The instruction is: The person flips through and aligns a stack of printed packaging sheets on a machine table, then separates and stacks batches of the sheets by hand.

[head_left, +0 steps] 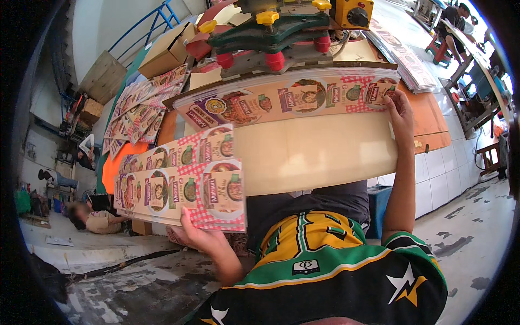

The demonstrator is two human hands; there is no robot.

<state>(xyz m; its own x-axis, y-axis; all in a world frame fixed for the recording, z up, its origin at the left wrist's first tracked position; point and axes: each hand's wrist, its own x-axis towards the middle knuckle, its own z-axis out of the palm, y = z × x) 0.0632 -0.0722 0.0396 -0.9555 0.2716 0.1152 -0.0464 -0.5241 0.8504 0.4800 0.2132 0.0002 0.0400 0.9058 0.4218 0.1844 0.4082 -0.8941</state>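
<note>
My left hand [207,238] is closed on the lower edge of a printed sheet stack [162,189], thumb on top and the other fingers hidden beneath. The sheets carry food pictures and pink checks, and are held out left of the cream board [319,151]. My right hand [402,115] grips the right end of a long stack of printed strips [276,103], its thumb on the face. This stack lies along the far side of the board, against a dark straight bar [346,69]. Above the bar stands a green machine clamp [265,37] with yellow knobs and red fittings.
Loose printed sheets [143,103] pile up at the left, near an open cardboard box [168,50]. More strips [403,57] lie stacked at far right. A yellow control box [355,15] sits beside the machine. A blue bin [378,208] is right of my legs. People sit farther off.
</note>
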